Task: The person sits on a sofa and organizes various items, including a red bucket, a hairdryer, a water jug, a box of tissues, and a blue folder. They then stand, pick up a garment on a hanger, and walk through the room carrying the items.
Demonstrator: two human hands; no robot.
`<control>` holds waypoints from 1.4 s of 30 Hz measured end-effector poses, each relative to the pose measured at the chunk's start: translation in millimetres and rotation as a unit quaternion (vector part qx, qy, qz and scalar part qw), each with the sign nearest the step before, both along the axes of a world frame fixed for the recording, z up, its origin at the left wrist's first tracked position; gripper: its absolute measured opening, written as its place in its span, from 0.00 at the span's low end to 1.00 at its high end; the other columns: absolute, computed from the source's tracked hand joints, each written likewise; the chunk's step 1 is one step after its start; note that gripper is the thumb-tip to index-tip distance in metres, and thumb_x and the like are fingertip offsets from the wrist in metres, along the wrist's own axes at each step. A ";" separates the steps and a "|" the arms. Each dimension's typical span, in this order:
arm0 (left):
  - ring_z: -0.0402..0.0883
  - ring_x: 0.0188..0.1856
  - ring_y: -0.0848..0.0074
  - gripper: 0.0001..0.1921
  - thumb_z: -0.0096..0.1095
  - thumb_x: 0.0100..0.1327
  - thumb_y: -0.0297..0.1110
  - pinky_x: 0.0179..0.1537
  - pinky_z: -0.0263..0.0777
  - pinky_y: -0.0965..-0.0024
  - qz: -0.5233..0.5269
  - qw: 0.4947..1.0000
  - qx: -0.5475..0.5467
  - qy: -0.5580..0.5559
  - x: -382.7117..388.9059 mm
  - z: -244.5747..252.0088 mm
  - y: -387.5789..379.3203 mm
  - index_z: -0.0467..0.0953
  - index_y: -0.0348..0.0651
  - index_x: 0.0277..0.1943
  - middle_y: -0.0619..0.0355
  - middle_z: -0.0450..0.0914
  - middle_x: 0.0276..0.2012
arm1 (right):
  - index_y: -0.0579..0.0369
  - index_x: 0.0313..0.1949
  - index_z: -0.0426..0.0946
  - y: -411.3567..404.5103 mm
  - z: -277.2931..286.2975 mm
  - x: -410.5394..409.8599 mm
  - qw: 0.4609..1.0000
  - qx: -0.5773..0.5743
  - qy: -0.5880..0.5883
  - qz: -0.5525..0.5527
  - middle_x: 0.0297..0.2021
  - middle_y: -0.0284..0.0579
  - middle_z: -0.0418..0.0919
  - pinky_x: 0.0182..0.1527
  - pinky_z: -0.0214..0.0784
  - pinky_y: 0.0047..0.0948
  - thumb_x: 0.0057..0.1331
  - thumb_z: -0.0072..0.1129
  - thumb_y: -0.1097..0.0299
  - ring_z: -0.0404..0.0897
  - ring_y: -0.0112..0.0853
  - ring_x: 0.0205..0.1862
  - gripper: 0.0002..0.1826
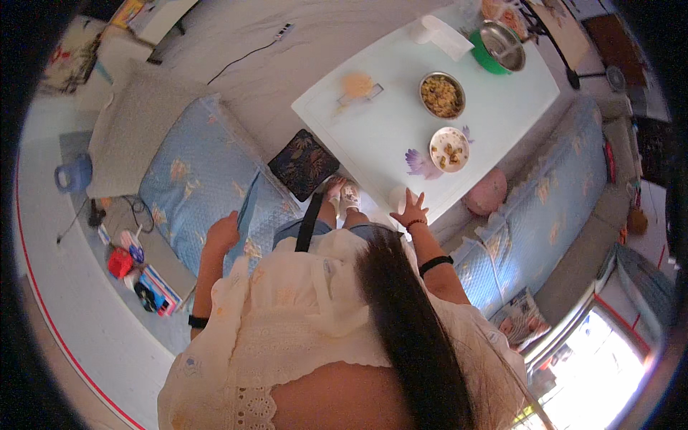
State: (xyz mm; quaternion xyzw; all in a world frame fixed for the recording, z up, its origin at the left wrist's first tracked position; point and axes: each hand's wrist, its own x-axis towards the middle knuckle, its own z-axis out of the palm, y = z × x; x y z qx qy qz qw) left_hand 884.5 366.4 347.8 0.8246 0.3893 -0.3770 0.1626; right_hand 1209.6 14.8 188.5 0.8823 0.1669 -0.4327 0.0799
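My right hand [411, 209] reaches over the near corner of a white table [371, 150], its fingers spread. Beside or under it is a pale round thing [398, 198], perhaps a cup; whether they touch I cannot tell. My left hand [223, 232] is curled above a blue quilted sofa cover [188, 161]. A smooth, darker blue strip [248, 207] runs past its fingers; whether my hand grips it is unclear. A white plate [449, 137] with some food pieces lies on the table. Beyond it stands a metal bowl [442, 95] of chopped food.
A green-sided metal bowl [492, 51] stands at the table's far end. A dark patterned square stool or cushion [303, 164] is by my feet. A pink round object [486, 192] sits beside the table, near a second blue-covered sofa [548, 199]. A power strip [283, 31] lies on the floor.
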 end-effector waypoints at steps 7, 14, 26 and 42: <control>0.74 0.39 0.48 0.19 0.51 0.48 0.27 0.39 0.67 0.51 0.130 0.991 0.016 -0.010 -73.7 19.5 -104.0 0.65 0.39 0.46 0.39 0.75 0.34 | 0.30 0.62 0.50 -13.3 -28.2 1.7 0.983 0.090 -0.120 0.102 0.60 0.50 0.48 0.43 0.71 0.40 0.48 0.61 0.56 0.67 0.52 0.48 0.42; 0.73 0.39 0.46 0.18 0.51 0.48 0.26 0.39 0.66 0.50 0.179 0.981 0.012 -0.079 -76.8 56.1 -149.4 0.66 0.40 0.45 0.40 0.76 0.34 | 0.29 0.60 0.52 13.8 -22.2 52.8 0.972 0.172 -0.125 0.097 0.59 0.52 0.49 0.47 0.68 0.45 0.45 0.61 0.63 0.64 0.56 0.52 0.42; 0.75 0.38 0.50 0.19 0.47 0.50 0.26 0.37 0.67 0.51 0.224 0.966 0.086 -0.092 -55.8 85.7 -141.9 0.65 0.41 0.48 0.41 0.76 0.35 | 0.41 0.64 0.43 59.7 -81.0 121.3 0.969 0.181 -0.072 0.153 0.61 0.42 0.54 0.61 0.46 0.48 0.39 0.67 0.47 0.53 0.51 0.60 0.56; 0.72 0.49 0.69 0.27 0.53 0.52 0.21 0.50 0.65 0.69 0.345 0.782 -0.141 -0.499 -25.1 87.1 -93.8 0.62 0.41 0.57 0.52 0.73 0.48 | 0.54 0.59 0.56 144.3 66.9 3.6 0.785 0.438 0.432 -0.068 0.50 0.44 0.68 0.50 0.63 0.29 0.62 0.51 0.65 0.69 0.28 0.48 0.27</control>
